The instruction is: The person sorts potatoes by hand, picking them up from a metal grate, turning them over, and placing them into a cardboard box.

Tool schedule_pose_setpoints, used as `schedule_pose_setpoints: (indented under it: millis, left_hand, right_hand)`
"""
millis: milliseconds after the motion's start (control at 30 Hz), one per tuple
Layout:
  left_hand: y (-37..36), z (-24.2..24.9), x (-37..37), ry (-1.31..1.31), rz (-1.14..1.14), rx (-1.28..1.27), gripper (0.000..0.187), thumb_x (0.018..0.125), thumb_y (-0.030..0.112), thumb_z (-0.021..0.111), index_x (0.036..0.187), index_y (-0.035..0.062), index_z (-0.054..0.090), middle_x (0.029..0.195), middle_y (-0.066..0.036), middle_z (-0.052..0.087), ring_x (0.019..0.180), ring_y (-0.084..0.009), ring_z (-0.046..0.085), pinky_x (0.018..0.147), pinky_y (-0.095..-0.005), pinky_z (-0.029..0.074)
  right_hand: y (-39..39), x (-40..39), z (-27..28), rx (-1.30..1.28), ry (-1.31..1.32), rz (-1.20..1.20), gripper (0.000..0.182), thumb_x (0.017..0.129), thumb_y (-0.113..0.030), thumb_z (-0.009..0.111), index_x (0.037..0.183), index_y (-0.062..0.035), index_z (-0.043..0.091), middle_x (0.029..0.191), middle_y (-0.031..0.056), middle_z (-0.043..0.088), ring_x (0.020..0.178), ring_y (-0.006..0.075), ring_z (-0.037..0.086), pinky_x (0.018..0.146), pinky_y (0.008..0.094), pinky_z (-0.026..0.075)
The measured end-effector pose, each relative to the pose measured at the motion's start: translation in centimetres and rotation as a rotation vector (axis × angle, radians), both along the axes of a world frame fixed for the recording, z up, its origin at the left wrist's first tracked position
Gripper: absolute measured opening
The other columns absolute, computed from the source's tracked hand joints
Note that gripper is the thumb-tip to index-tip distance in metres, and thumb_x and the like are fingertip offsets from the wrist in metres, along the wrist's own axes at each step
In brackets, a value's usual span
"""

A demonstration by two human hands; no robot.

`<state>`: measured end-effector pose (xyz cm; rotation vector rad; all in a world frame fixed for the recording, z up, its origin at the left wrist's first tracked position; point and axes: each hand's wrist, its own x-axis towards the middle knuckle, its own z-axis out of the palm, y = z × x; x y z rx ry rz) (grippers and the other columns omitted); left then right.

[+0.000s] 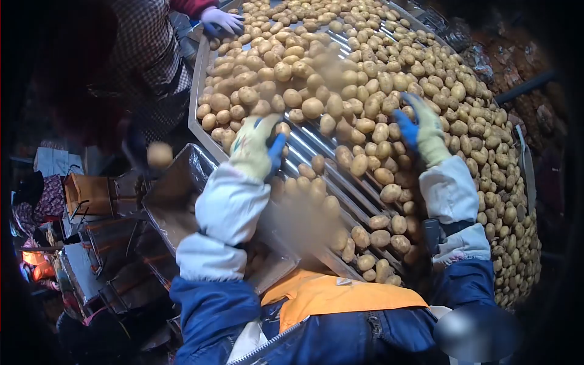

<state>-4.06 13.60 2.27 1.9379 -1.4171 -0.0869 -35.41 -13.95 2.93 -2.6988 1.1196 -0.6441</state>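
Note:
Potatoes (359,164) lie in a single layer and in heaps over a slatted metal sorting table (310,143). My left hand (255,146), in a pale yellow glove with blue palm and fingers, rests among the potatoes at the table's left side. Its thumb and fingers are apart, and a small potato (283,129) shows in the gap. Over the right part of the heap, my right hand (424,129) in a matching glove has its fingers stretched out and thumb apart, with potatoes right at the fingertips. White sleeve covers (228,207) reach up both my forearms.
Across the table at upper left, a person in a checked apron (149,48) has a gloved hand (222,21) at the rim. A plastic-lined container (182,182) stands beside the table's left edge. Farther left are an orange-brown box (88,194) and metal frames. A potato (160,155) appears blurred above the container.

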Motion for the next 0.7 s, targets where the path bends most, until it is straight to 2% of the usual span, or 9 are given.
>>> schedule_pose_setpoints:
  millis: [100,133,200,467,500,533,600,667,700]
  left_hand:
    - [4.1,0.5,-3.1,0.133,0.041,-0.071,0.032,0.088,0.015,0.08,0.118,0.0085,0.072,0.1,-0.015,0.067,0.089,-0.0322,0.068,0.081,-0.0406,0.056]
    - [5.3,0.5,-3.8,0.216,-0.004,-0.045,0.031,0.087,0.014,0.08,0.117,0.0092,0.073,0.098,-0.014,0.069,0.088,-0.0302,0.07,0.079,-0.0379,0.057]
    - [6.6,0.3,-5.7,0.158,0.039,-0.03,0.03,0.086,0.012,0.081,0.115,0.008,0.073,0.099,-0.015,0.07,0.088,-0.0283,0.072,0.077,-0.0357,0.057]
    - [7.1,1.1,-10.5,1.114,0.127,0.073,0.032,0.102,0.026,0.071,0.121,0.001,0.069,0.091,-0.006,0.07,0.078,-0.0124,0.067,0.069,-0.0272,0.055]
    - [7.6,2.0,-11.1,1.777,0.072,-0.079,0.037,0.104,0.031,0.067,0.125,0.0005,0.067,0.09,-0.007,0.068,0.076,-0.0154,0.066,0.067,-0.029,0.054]
    - [8.1,-1.3,-11.3,1.35,0.001,-0.032,0.043,0.105,0.037,0.063,0.127,-0.0003,0.063,0.094,-0.009,0.067,0.076,-0.0183,0.066,0.065,-0.0306,0.053]
    - [8.3,3.5,-12.6,1.631,-0.004,-0.048,0.048,0.106,0.043,0.059,0.128,0.0004,0.06,0.1,-0.009,0.067,0.077,-0.0188,0.065,0.062,-0.0295,0.05]
    - [8.3,2.7,-12.1,2.097,0.218,-0.019,0.05,0.105,0.045,0.059,0.13,0.0018,0.058,0.103,-0.01,0.067,0.08,-0.019,0.065,0.06,-0.0289,0.049]
    - [8.7,2.5,-12.1,1.981,0.117,0.001,0.05,0.105,0.045,0.058,0.132,0.0025,0.058,0.105,-0.01,0.068,0.081,-0.0192,0.066,0.06,-0.0288,0.049]
  right_hand:
    - [-2.4,-3.3,-1.8,0.306,0.405,-0.34,0.071,0.097,-0.056,0.063,0.147,-0.0072,0.055,0.149,0.0236,0.054,0.139,0.0393,0.051,0.116,0.0442,0.042]
    - [1.0,-3.1,-3.4,-0.024,0.399,-0.368,0.079,0.094,-0.068,0.057,0.157,-0.0228,0.044,0.16,0.0189,0.043,0.146,0.0385,0.042,0.119,0.0511,0.036]
    - [4.4,-0.9,-3.8,0.123,0.463,-0.334,0.073,0.094,-0.071,0.053,0.154,-0.028,0.049,0.16,0.0182,0.042,0.151,0.04,0.032,0.12,0.0567,0.03]
    - [13.2,5.6,6.6,0.165,0.476,0.38,0.052,0.091,-0.043,0.071,0.137,-0.019,0.063,0.126,0.0203,0.064,0.123,0.0435,0.058,0.101,0.0519,0.048]
    - [13.4,8.4,9.6,0.406,0.506,0.292,0.047,0.092,-0.04,0.07,0.133,-0.0178,0.064,0.122,0.0193,0.066,0.118,0.0419,0.062,0.099,0.051,0.049]
    - [13.0,10.7,11.5,0.644,0.533,0.2,0.043,0.092,-0.036,0.069,0.13,-0.0166,0.065,0.118,0.0184,0.069,0.113,0.0403,0.065,0.098,0.0501,0.05]
    - [10.2,13.9,6.6,0.383,0.289,0.31,0.031,0.093,-0.023,0.066,0.122,-0.0141,0.068,0.119,0.016,0.071,0.113,0.0354,0.069,0.09,0.0473,0.056]
    - [10.0,17.6,5.7,0.474,0.324,0.277,0.03,0.094,-0.021,0.064,0.123,-0.0142,0.068,0.115,0.0153,0.071,0.114,0.0344,0.069,0.087,0.0486,0.057]
    - [10.5,19.4,7.6,0.458,0.599,0.317,0.026,0.102,-0.026,0.053,0.114,-0.0085,0.068,0.104,0.0168,0.073,0.094,0.0289,0.075,0.083,0.0445,0.061]
